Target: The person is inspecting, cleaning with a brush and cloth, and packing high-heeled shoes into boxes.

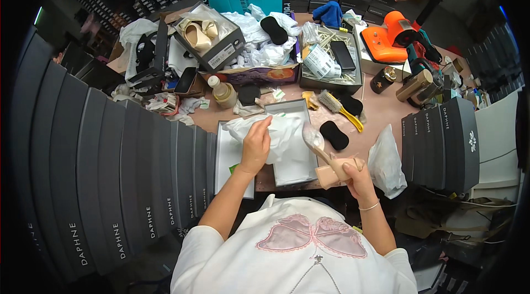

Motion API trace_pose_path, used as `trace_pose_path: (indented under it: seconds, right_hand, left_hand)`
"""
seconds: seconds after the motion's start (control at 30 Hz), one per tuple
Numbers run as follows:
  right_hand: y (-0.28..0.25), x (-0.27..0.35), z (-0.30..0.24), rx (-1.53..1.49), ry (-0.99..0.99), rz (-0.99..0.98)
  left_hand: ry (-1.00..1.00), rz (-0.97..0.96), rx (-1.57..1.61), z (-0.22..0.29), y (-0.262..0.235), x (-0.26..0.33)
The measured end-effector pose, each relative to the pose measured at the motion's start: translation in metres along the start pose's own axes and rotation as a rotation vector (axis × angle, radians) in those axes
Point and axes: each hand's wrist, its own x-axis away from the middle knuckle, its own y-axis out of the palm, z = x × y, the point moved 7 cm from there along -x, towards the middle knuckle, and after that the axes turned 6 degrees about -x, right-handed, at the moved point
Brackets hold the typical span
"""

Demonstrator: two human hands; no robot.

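Observation:
My right hand (358, 179) is closed around a beige block-heeled shoe (329, 172), held tilted at the near right corner of an open grey shoe box (295, 175). Clear plastic shows at the shoe's front end. White tissue paper (288, 135) spills over the box's left side. Over the tissue's left part is my left hand (255, 145), its fingers stretched out; whether they touch the paper is hard to see. A box lid (223, 147) with a white inside lies beneath my left forearm.
Stacked grey shoe boxes (132, 172) wall the left, more (441, 145) the right. A yellow brush (342, 110), black pad (334, 135) and white plastic bag (387, 161) lie right of the box. Behind stand a bottle (222, 94), a tissue-filled carton (254, 76) and an orange device (383, 45).

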Motion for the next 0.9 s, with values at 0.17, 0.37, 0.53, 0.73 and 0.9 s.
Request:
trace_pose_path:
  seconds: [0.17, 0.37, 0.53, 0.73, 0.9]
  right_hand:
    - [-0.022, 0.008, 0.007, -0.12, 0.011, -0.075]
    - [0.029, 0.022, -0.007, -0.365, 0.131, -0.363]
    - [0.062, -0.016, 0.031, -0.268, 0.197, -0.181]
    - [0.065, -0.041, 0.074, -0.693, 0.347, 0.009]
    - [0.065, -0.036, 0.086, -0.799, 0.374, -0.072]
  left_hand:
    - [-0.184, -0.622, -0.518, -0.06, 0.024, 0.043]
    - [-0.15, -0.204, -0.416, -0.069, -0.001, 0.025]
    - [-0.253, 0.151, 0.202, -0.014, -0.031, 0.033]
    - [-0.304, -0.106, -0.263, -0.065, -0.04, 0.08]
    - [-0.057, -0.289, -0.47, 0.007, -0.033, 0.043]
